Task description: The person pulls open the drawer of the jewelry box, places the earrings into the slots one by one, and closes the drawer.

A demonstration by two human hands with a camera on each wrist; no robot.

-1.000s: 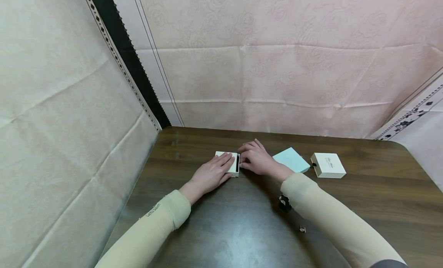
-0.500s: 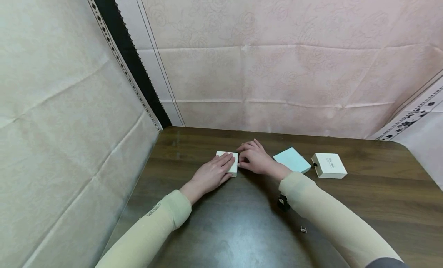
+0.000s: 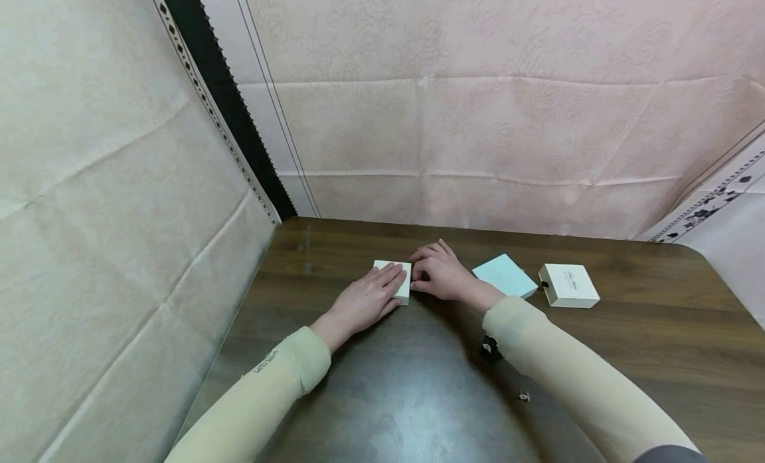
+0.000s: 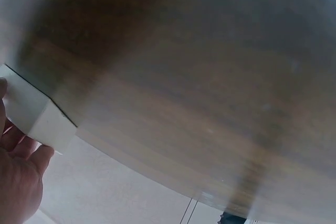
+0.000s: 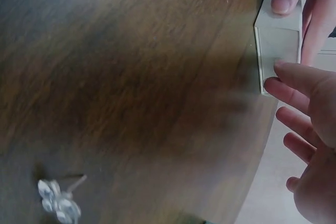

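A small white drawer box point(image 3: 404, 291) lies on the table, its sliding part flush with its sleeve. My left hand point(image 3: 364, 300) holds it, fingers lying across the top. In the right wrist view, the left thumb point(image 5: 282, 1) presses the side of the white box point(image 5: 278, 35). My right hand point(image 3: 441, 272) touches the box's right end with thumb and index fingertips; its other fingers are spread loosely, holding nothing. A silver stud earring point(image 5: 60, 203) with clear stones lies on the table in the right wrist view.
Right of the hands sit a light blue box point(image 3: 505, 276) and a white box point(image 3: 569, 285) with print and a black tab. By the right sleeve lies a black piece point(image 3: 490, 350) with something silvery. Patterned cloth point(image 3: 478, 131) hangs behind the brown table point(image 3: 358, 410).
The drawer has slid left into its sleeve, and the dark gap at the box's right end is gone. Both hands have stayed nearly in place.
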